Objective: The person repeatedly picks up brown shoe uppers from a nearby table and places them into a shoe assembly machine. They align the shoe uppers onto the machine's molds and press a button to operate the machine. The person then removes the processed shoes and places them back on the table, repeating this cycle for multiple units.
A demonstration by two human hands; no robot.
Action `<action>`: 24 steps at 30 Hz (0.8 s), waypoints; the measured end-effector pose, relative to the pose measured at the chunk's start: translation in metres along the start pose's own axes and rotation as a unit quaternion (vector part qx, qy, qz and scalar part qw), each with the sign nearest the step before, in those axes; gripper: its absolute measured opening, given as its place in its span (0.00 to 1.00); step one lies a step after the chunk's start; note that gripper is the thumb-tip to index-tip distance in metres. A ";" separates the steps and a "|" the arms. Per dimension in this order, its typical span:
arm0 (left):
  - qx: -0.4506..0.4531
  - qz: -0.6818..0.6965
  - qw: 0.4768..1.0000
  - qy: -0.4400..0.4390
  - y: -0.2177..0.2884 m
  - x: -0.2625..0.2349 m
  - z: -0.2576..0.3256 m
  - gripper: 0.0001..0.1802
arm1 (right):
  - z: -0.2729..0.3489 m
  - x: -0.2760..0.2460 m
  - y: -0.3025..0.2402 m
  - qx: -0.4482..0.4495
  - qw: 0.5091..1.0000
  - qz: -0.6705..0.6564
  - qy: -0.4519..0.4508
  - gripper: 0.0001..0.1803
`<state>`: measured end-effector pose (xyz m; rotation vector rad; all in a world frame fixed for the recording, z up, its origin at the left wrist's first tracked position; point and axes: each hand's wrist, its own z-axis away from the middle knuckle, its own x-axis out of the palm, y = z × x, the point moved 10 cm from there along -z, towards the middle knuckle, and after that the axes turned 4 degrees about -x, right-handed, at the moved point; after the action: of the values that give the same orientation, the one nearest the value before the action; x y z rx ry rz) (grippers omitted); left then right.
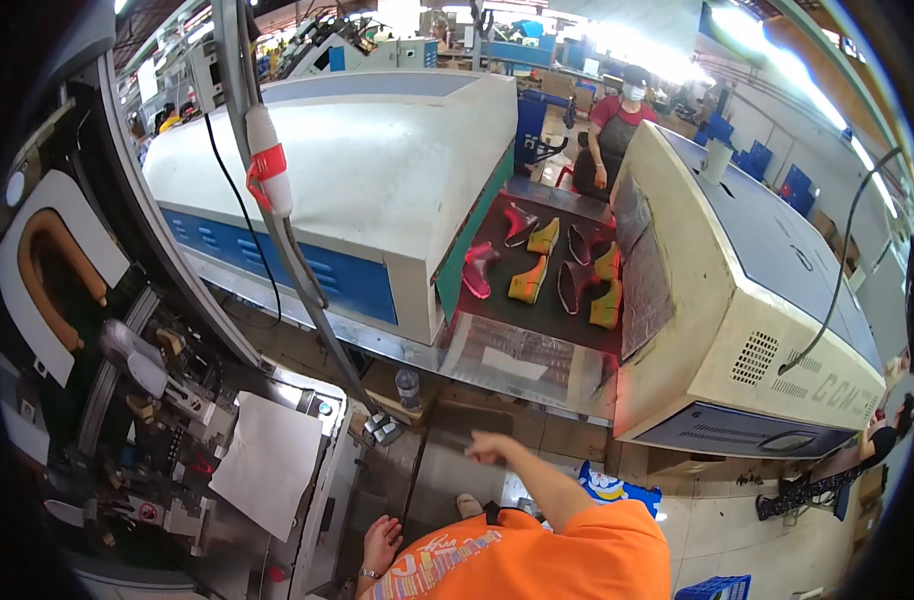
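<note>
My left hand [382, 545] hangs low beside the white-topped machine, with its loosely curled fingers apart and nothing in them. Farther forward, my right hand [490, 447] is held over the floor in front of the conveyor. Its fingers are curled in and no object shows in it. Beyond it, on a dark conveyor belt [533, 317], lie several loose shoe parts: pink and dark red shoe uppers [577, 285] and yellow wedge soles [529, 280]. Neither hand touches them.
Pale machine housings stand left [327, 140] and right [697, 300] of the belt. A co-worker [617, 135] sits at its far end. A grey post [312, 300] rises at left, near a plastic bottle [408, 388]. A white sheet [267, 465] lies on the left machine. A blue crate [715, 588] stands lower right.
</note>
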<state>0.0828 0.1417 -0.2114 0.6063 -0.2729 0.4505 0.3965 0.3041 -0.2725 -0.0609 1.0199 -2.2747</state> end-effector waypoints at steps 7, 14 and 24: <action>-0.009 -0.026 1.000 0.003 0.008 -0.007 -0.019 0.15 | 0.001 0.077 0.143 0.027 0.998 -0.049 0.027 0.08; 0.015 -0.058 0.996 -0.059 0.028 0.038 -0.012 0.13 | 0.002 0.002 0.158 0.017 0.937 0.108 0.331 0.13; -0.040 -0.091 0.993 -0.057 -0.002 0.024 -0.014 0.16 | -0.010 0.111 0.175 0.115 0.980 0.159 0.042 0.13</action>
<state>0.1064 0.1563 -0.2149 0.5739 -0.3384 0.2283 0.3987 0.1609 -0.4228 0.2781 0.7397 -2.0947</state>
